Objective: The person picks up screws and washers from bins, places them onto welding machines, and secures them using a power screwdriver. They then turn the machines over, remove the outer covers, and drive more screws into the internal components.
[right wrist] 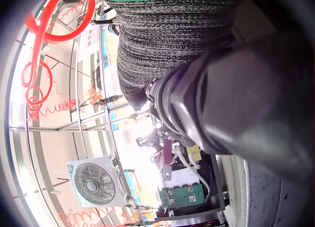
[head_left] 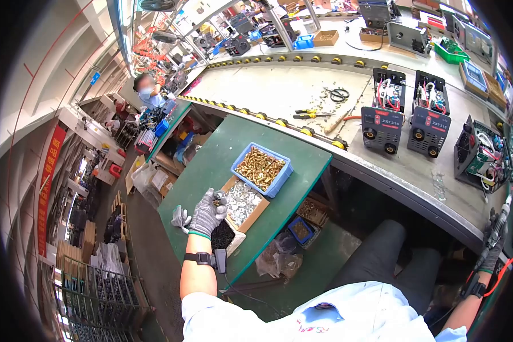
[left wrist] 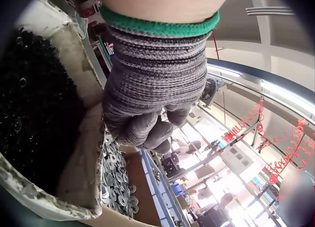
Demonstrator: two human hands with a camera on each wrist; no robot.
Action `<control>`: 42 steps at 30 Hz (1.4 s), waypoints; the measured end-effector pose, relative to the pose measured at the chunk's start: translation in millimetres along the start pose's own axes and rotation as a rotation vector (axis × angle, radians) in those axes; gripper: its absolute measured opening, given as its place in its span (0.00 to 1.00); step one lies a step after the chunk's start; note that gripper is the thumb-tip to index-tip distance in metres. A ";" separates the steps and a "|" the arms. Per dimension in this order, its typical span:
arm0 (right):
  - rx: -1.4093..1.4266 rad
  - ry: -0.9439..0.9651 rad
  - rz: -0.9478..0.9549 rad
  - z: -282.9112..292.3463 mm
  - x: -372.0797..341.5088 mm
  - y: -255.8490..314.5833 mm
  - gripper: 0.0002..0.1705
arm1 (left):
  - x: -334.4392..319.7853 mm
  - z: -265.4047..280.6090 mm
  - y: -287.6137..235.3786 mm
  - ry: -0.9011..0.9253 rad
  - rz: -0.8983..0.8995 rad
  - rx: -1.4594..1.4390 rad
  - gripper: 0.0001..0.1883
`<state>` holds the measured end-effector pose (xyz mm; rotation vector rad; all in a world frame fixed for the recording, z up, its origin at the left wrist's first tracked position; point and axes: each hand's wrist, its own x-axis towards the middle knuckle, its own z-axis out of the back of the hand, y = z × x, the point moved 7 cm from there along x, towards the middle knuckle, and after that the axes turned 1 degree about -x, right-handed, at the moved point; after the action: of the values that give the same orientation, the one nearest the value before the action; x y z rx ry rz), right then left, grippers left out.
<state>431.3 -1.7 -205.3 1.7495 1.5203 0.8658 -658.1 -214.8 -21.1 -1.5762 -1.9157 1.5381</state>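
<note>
My left hand [head_left: 206,215], in a grey knit glove with a green cuff, hovers over the trays with its fingers curled in. A small dark metal part [head_left: 218,197] shows at its fingertips; its exact kind I cannot tell. Below lie a cardboard box [head_left: 255,215] of flat washers [head_left: 242,200], a blue bin [head_left: 277,181] of brass-coloured fasteners [head_left: 260,167], and a whitish box [left wrist: 81,60] of small black parts [left wrist: 34,99]. At the far right, my gloved right hand [head_left: 490,256] grips an air screwdriver [head_left: 500,225]. The tool's dark body [right wrist: 236,94] fills much of the right wrist view.
The green side table [head_left: 211,151] meets a long workbench with a roller-edged line [head_left: 245,77]. Two open welding machines [head_left: 382,128] stand there, and a third open unit [head_left: 481,154] sits near my right hand. Pliers [head_left: 310,114] and scissors [head_left: 339,94] lie beyond. An orange hose [head_left: 504,273] hangs by my right wrist.
</note>
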 end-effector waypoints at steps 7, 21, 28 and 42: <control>-0.025 -0.227 0.030 -20.1 -9.9 4.8 0.27 | 0.2 5.0 -8.9 -0.060 -0.065 0.222 0.11; 0.017 -0.179 0.007 -57.8 -25.8 4.4 0.27 | -28.5 -6.2 -13.5 -0.259 -0.154 0.343 0.12; 0.320 -0.084 -0.075 -137.1 -29.6 5.3 0.29 | -48.8 -291.4 61.8 0.479 -0.164 0.788 0.11; 0.182 -0.070 -0.199 -213.1 -169.3 42.0 0.33 | -42.9 -616.4 324.2 1.028 -1.346 1.731 0.13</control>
<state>261.5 -162.9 -60.4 1.6987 1.7366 0.5766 -15.9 57.4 -0.2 0.0340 -0.2340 0.7166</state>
